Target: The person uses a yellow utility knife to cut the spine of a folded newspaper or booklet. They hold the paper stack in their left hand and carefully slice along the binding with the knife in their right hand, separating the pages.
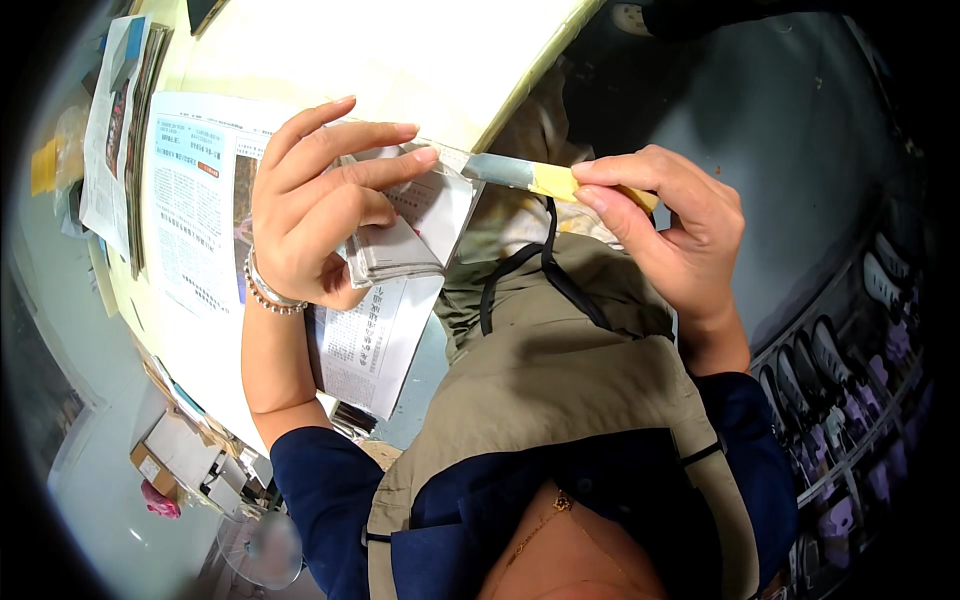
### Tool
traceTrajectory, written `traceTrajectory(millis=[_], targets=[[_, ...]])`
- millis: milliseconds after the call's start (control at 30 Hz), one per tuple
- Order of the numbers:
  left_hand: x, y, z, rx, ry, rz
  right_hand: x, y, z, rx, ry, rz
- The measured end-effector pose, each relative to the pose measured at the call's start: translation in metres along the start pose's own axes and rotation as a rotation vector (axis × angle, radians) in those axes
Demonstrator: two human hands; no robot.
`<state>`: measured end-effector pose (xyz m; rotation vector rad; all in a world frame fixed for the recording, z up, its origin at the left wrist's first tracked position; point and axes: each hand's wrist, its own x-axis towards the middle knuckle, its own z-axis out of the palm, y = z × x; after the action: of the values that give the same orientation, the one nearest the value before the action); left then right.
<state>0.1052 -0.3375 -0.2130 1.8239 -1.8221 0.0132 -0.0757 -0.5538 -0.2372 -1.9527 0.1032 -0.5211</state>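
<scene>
My right hand (672,207) pinches the yellow handle of a knife (508,171) between thumb and fingers. Its flat grey blade points left, and the tip meets the edge of a folded newspaper (400,252). That folded wad is gripped by my left hand (325,200), with the thumb low against it and some fingers stretched over its upper side toward the blade. How the tip sits against the paper layers is partly hidden. Under the left hand, an opened newspaper sheet (195,200) lies on the table, and part of it hangs over the near edge.
The pale table (370,60) curves away to the top. A stack of newspapers (122,140) lies at its left side. At the right stands a rack with several shoes (825,350). A fan (262,550) and boxes (185,450) are at the lower left.
</scene>
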Motion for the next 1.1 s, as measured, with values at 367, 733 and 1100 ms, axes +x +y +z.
traceTrajectory(millis=[367,733,1100], targets=[[0.0,0.0,0.0,-0.013,0.017,0.02,0.013,-0.007,-0.006,-0.027,-0.019,-0.051],[0.001,0.0,0.0,-0.013,0.006,0.007,0.017,-0.01,-0.005,-0.081,-0.029,-0.057],[0.001,0.001,0.0,-0.004,0.008,0.007,0.018,-0.01,-0.004,-0.085,-0.034,-0.062]])
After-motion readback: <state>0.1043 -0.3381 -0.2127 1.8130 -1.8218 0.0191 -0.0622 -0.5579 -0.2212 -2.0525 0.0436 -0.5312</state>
